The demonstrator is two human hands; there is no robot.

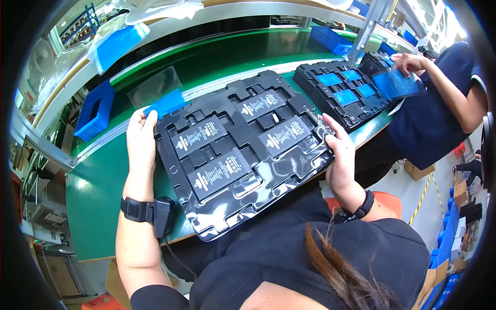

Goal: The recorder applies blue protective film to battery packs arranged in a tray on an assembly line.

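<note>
Tray [248, 155] gripped at both ends, near corner hanging past table edge [129, 248] toward lap. Left hand [140, 142] clamped on far-left rim, right hand [338, 155] clamped on right rim. Thin glossy plastic likely to flex; any tilt could spill four black cells [219, 170] from pockets. Little room right: second tray stack [341, 90] just beside, co-worker's hand [408, 63] above it. Open green belt [232, 57] beyond, blue bin [95, 111] far left.
</note>
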